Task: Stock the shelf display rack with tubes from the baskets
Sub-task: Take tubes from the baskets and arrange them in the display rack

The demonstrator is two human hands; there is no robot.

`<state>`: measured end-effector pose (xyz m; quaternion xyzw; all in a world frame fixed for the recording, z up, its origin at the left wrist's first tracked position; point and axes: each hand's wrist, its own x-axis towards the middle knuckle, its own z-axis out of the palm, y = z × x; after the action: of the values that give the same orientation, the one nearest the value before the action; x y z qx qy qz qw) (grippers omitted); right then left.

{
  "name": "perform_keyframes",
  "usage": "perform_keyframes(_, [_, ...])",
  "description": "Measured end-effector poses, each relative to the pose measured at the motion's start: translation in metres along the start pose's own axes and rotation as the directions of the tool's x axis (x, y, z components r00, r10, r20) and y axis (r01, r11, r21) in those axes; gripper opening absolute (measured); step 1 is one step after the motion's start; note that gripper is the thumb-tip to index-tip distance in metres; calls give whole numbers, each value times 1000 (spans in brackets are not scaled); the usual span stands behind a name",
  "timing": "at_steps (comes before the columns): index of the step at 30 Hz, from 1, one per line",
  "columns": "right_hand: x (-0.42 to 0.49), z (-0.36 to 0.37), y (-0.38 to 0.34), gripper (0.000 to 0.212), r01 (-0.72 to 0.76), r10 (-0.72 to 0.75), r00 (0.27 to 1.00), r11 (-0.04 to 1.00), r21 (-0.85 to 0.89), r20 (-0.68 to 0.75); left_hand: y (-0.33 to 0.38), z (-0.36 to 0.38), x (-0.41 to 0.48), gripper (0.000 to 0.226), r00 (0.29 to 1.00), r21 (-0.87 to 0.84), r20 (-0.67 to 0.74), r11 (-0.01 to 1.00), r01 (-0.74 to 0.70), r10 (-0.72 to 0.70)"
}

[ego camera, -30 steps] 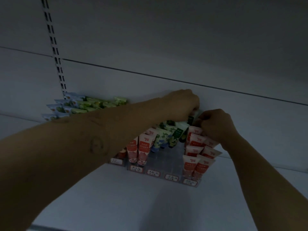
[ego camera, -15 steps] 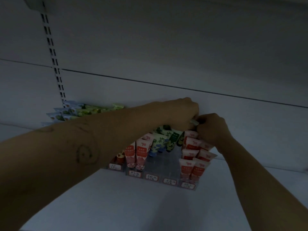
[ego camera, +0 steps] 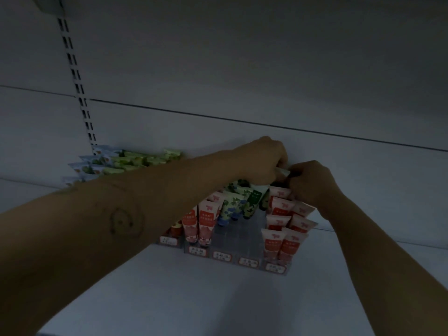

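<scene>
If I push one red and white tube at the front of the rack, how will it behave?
It would probably tip easily: the red and white tube stands cap-down, tilted toward tubes behind. Its flat crimped top suggests it is light and a little soft. The clear rack may hold its cap.

- Tube (ego camera: 282, 171): only a pale end shows, gripped by the left hand (ego camera: 261, 161); the rest is covered by curled fingers (ego camera: 281, 160).
- Right hand (ego camera: 312, 183): whether it holds the tube cannot be told.
- Rack (ego camera: 249, 229): left rows hidden behind the left forearm (ego camera: 121, 214).
- Price tags (ego camera: 247, 261) along the rack's front: print too small to read.
- Both arms: cut off at the picture's edges.
</scene>
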<state>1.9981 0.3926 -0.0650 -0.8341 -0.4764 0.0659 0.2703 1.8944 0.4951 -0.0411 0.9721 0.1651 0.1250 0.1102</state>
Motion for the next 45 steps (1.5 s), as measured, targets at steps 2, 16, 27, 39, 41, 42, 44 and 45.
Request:
perform_keyframes(2, [0,-1,0,23,10,-10,1000,1000,-13,5,0,0,0,29,1000,2,8,1000,7,-7])
perform_keyframes(16, [1,-2,1,10,-8,7,1000,999,37,15,-1,-4,11,34,990,204,98,972,-116,97])
perform_keyframes(27, [8,0,2,10,-25,24,1000,999,26,15,-11,-7,19,18,983,122,170,988,-92,70])
perform_keyframes(39, [10,-6,2,20,4,-2,999,998,-61,42,-12,-6,10,38,991,140,132,989,-44,25])
perform_keyframes(41, [10,-8,0,26,17,-12,999,995,-95,46,-11,-7,11,43,990,141,137,989,-44,25])
perform_keyframes(42, [9,-9,0,28,21,-16,999,994,-108,48,-11,-8,12,43,989,144,146,989,-43,21])
perform_keyframes(44, [9,-10,0,27,32,-26,998,993,-117,49,-10,-10,14,44,987,155,162,987,-38,13])
perform_keyframes(45, [8,-10,0,26,41,-35,998,991,-126,48,-10,-10,16,44,985,155,171,987,-38,11])
